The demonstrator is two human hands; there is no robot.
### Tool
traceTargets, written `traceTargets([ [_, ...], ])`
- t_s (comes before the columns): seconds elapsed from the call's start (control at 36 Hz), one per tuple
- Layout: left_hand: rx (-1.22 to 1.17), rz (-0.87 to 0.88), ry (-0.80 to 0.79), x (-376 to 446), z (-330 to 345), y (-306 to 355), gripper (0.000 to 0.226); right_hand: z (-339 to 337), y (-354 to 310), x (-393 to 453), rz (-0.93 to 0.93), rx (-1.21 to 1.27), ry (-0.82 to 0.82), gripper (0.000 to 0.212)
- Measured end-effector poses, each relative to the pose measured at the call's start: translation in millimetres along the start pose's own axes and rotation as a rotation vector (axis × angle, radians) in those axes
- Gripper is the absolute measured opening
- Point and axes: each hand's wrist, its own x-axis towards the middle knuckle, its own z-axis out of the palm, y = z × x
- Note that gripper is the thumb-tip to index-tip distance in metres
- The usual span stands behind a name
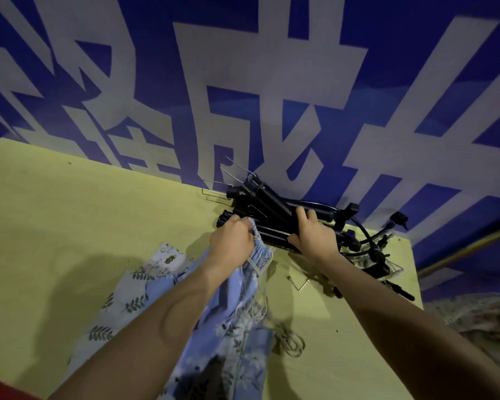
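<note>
A blue banner (pixel 272 82) with large white characters fills the view from 9 through 12 to 3 o'clock. Below it lies the yellow-green tabletop (pixel 84 212). A blue floral drawstring bag (pixel 237 327) runs from 6 o'clock up toward the centre, its gathered mouth meeting the near end of a bundle of black folded stands (pixel 269 206). The bundle lies just past centre, against the banner. The left grip (pixel 231 241) is curled tight around the bag's puckered mouth. The right grip (pixel 315 235), at about 3 o'clock of the left, clasps the bundle, fingers over the top and thumb along its near side. Black cables (pixel 370 241) tangle at 3 o'clock of the bundle. A pale cord (pixel 289 340) coils by the bag at 5 o'clock, and a small bent metal pin (pixel 302 284) rests just beneath the right wrist.
</note>
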Motion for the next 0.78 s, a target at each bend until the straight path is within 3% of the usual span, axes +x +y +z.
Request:
traceTargets([
  [0.28, 0.026, 0.046, 0.03, -29.5, -23.5, 8.2, 0.031, -37.0, -14.9, -41.5, 0.073, 0.145, 0.131, 0.049],
  [0.5, -0.067, 0.067, 0.068, -51.0, -40.3, 2.5, 0.038, -53.9, -16.2, -78.4, 0.156, 0.317, 0.121, 0.043],
  [0.64, -0.15, 0.05, 0.103, -58.3, -48.8, -0.5, 0.047, -53.7, -15.6, -102.7, 0.105, 0.367, 0.083, 0.04],
  [0.78, -0.26, 0.122, 0.003, -63.1, -53.7, -1.1, 0.054, -55.1, -16.9, -118.7, 0.049, 0.397, 0.052, 0.043],
])
